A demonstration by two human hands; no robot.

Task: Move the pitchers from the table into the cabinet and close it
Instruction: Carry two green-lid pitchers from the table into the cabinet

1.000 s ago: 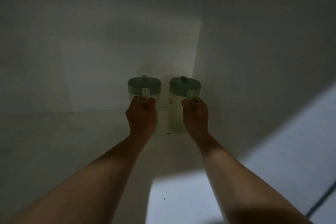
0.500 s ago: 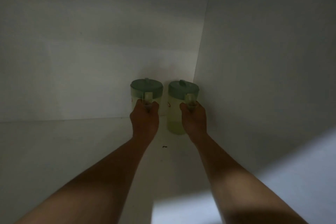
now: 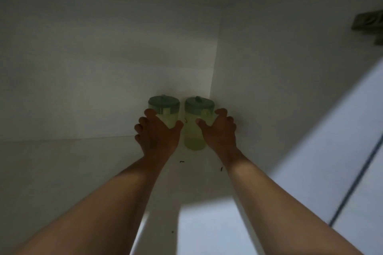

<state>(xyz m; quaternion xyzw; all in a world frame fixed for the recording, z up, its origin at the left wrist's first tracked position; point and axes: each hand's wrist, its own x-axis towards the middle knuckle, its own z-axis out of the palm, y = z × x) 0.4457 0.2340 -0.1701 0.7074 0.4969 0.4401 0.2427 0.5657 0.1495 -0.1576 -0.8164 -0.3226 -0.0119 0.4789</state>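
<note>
two pitchers stand upright side by side in the back right corner of the cabinet (image 3: 269,80), on its floor. left pitcher (image 3: 165,118) & right pitcher (image 3: 193,130) are just beside each other, both w/ green lids & pale yellow-green see-thru bodies; right one sits near the cabinet's right wall. left hand (image 3: 158,136) is in front of the left pitcher, fingers (image 3: 150,112) spread wide, gripping nothing; can't tell if the fingertips touch the body. right hand (image 3: 219,133) is in front of the right pitcher, fingers also spread wide, empty. both bare forearms reach in from below. interior is dim. a few small dark specks (image 3: 182,161) lie on the cabinet floor near the wrists. a hinge (image 3: 367,24) shows at upper right.
</note>
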